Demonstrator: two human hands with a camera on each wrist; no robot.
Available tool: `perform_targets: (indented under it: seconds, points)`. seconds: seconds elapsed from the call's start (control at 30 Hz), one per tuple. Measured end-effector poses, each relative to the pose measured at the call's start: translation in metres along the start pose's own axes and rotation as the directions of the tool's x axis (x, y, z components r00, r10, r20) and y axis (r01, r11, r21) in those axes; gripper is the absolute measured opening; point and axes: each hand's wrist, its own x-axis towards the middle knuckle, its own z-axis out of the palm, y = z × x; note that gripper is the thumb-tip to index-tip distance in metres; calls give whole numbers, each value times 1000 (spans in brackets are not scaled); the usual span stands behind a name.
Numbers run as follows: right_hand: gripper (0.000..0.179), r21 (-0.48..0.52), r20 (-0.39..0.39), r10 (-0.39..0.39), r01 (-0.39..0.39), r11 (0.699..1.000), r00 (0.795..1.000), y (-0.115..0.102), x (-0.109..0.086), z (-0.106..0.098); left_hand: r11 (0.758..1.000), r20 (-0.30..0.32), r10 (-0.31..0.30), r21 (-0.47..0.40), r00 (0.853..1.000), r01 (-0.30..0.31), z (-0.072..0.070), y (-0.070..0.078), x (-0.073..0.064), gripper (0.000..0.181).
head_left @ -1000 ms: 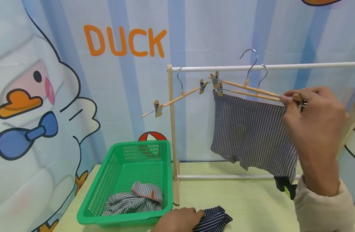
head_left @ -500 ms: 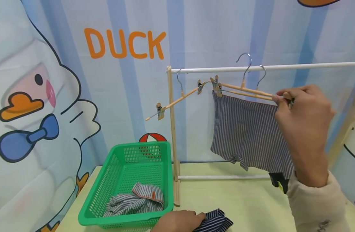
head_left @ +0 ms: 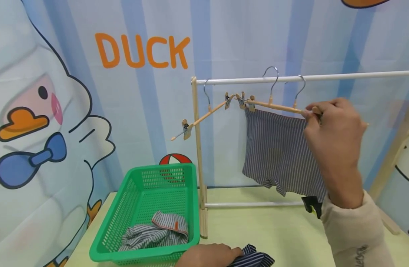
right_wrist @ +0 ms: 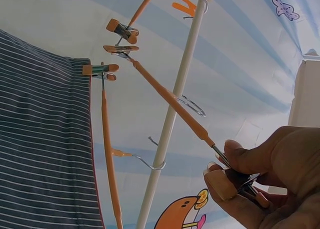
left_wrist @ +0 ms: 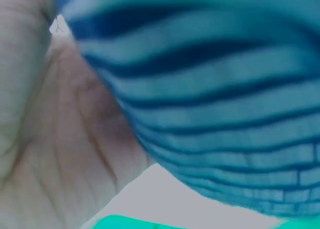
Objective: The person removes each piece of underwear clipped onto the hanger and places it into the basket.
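Note:
My right hand point(head_left: 337, 141) pinches the right end of a wooden clip hanger point(right_wrist: 170, 99), thumb and fingers at its metal clip. In the head view this hanger's hook overlaps the rail point(head_left: 358, 76). Just behind it, grey striped shorts point(head_left: 281, 152) hang by clips from another hanger; my right hand covers their upper right corner. Low at the front, my left hand point(head_left: 209, 256) holds a bunched navy garment with white stripes point(head_left: 252, 258). In the left wrist view the striped cloth point(left_wrist: 210, 114) fills much of the picture beside the palm and thumb.
A bare clip hanger point(head_left: 209, 111) hangs at the rail's left end, by the wooden post point(head_left: 199, 159). On the pale table, a green basket point(head_left: 99, 248) holds a grey striped garment point(head_left: 147, 233). A lower white bar point(head_left: 251, 204) runs behind. A small black item point(head_left: 312, 205) shows beneath the shorts.
My right hand has moved left with the hanger, and its hook has come left and lower against the rail. My left hand and the navy garment have shifted slightly right.

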Motion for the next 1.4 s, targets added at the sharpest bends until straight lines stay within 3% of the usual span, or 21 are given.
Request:
perform_targets:
  seconds: [0.27, 0.43, 0.7, 0.9, 1.13, 1.4]
  points:
    - [23, -8, 5, -18, 18, 1000, 1000, 0, 0, 6, 994, -108, 84, -55, 991, -90, -11, -5, -16, 55]
    - [23, -25, 59, -21, 23, 999, 998, 1, -2, 9, 986, -152, 135, -73, 979, -147, -19, -7, -23, 63]
    - [23, -9, 67, -36, 37, 999, 997, 3, -9, 13, 990, -232, 130, -30, 964, -140, -19, -4, -27, 68]
    - [23, -1, 62, -46, 46, 999, 997, 3, -10, 16, 995, -277, 103, 20, 955, -101, -21, 1, -27, 66]
    - [25, 32, 57, -50, 48, 998, 997, 5, -12, 15, 998, -290, 69, 25, 954, -65, -24, 3, -25, 64]
    - [29, 60, 63, -53, 49, 997, 997, 3, -14, 11, 997, -300, 72, 28, 951, -67, -30, 7, -25, 64]
